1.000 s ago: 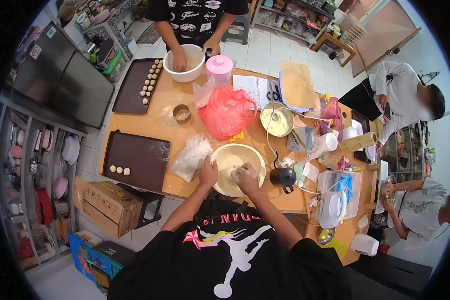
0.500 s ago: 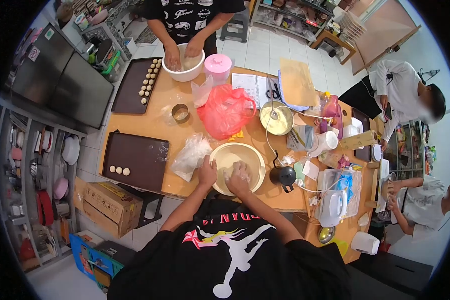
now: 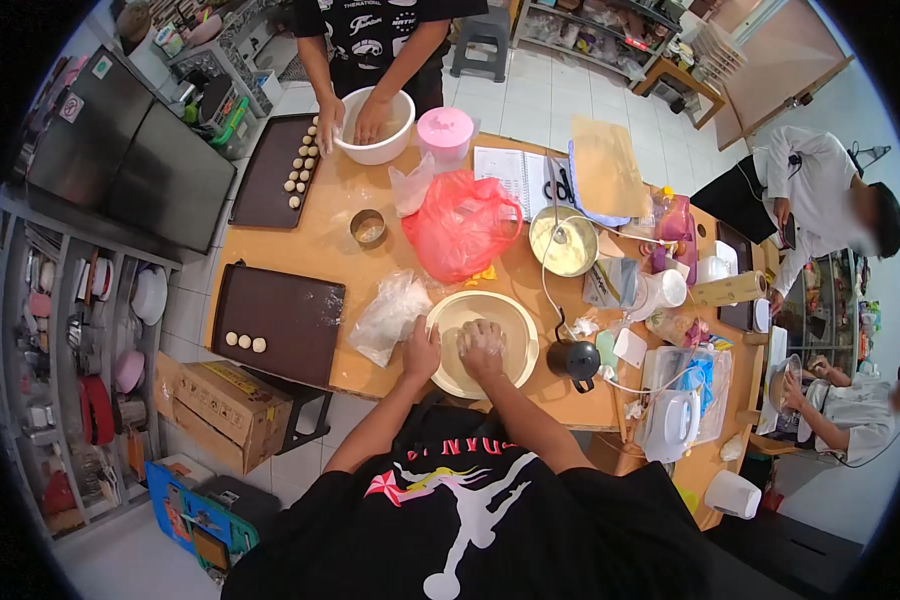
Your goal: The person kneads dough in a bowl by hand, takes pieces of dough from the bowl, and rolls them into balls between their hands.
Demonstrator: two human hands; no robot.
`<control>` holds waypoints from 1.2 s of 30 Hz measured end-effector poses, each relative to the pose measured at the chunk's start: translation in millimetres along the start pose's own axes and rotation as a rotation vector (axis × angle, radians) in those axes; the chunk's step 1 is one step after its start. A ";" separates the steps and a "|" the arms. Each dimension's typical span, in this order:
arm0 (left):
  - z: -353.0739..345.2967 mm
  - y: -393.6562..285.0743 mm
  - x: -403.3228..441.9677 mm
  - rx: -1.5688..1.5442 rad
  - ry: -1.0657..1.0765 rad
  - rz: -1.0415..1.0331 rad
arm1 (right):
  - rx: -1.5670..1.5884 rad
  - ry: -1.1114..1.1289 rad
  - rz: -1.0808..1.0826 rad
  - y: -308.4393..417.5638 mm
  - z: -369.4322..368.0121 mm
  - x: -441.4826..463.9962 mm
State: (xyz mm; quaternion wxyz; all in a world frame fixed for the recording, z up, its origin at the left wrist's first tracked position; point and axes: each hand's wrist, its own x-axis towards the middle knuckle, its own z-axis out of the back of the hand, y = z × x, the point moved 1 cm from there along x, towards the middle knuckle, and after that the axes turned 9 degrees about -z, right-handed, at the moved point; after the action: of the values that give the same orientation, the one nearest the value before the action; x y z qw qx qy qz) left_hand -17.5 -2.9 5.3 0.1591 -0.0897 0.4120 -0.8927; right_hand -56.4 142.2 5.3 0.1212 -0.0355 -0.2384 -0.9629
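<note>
1. Curling over the left rim of the round cream plastic bowl (image 3: 519,336), my left hand (image 3: 422,348) grips it.
2. My white-smeared right hand (image 3: 482,346) is inside; whether it grips anything, I cannot tell.
3. The bowl sits on the brown wooden table (image 3: 315,240).

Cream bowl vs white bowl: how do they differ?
- Colour: the cream bowl is pale yellowish; the white bowl is plain white.
- Place: the cream bowl sits at the wearer's edge of the table, the white bowl at the far edge.
- User: the wearer's right hand is in the cream bowl; another person's hand is in the white one.
Shared: both are round and open-topped.
</note>
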 end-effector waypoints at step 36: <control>-3.9 1.3 0.3 0.033 0.036 0.015 | 0.079 0.584 0.051 -7.9 64.3 11.0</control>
State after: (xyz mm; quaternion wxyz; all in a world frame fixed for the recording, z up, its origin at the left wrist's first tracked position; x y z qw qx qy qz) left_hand -18.7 -1.1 1.9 0.1597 -0.0682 0.4008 -0.8995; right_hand -68.3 176.7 60.0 0.2100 0.2421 -0.2298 -0.9190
